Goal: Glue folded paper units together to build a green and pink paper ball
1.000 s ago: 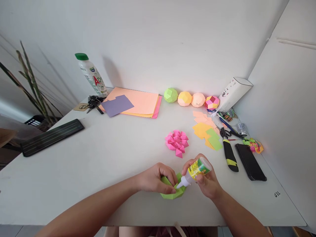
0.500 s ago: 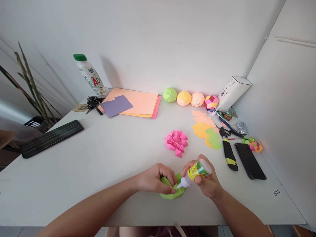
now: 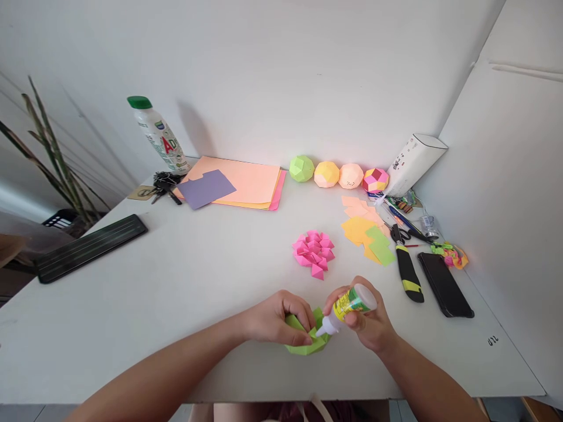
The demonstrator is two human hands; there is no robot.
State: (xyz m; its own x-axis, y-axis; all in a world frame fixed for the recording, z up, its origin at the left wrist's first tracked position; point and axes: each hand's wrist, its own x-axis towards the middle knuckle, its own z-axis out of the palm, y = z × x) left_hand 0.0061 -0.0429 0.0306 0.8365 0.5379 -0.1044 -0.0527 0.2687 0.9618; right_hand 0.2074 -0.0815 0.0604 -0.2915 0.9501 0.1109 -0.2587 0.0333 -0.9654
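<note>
Near the front edge of the white table, my left hand (image 3: 280,319) pinches a light green folded paper shape (image 3: 307,350), part of which its fingers cover. The shape has flat facets and looks open on top. My right hand (image 3: 372,325) is closed around a glue bottle (image 3: 347,308) with a yellow and green label. The bottle is tilted, its white nozzle pointing down and left at the green paper; whether the tip touches it I cannot tell. Just beyond lies a cluster of small pink folded paper pieces (image 3: 313,252).
Along the wall stand several faceted paper balls (image 3: 326,174) and a white box (image 3: 416,164). Paper cutouts (image 3: 360,230), scissors (image 3: 400,234), a cutter (image 3: 409,275) and a phone (image 3: 445,285) lie right. Coloured sheets (image 3: 246,179), keys (image 3: 165,183) and a bottle (image 3: 160,135) are left.
The view has shifted very slightly. Both hands, the green paper shape and the glue bottle keep nearly the same positions.
</note>
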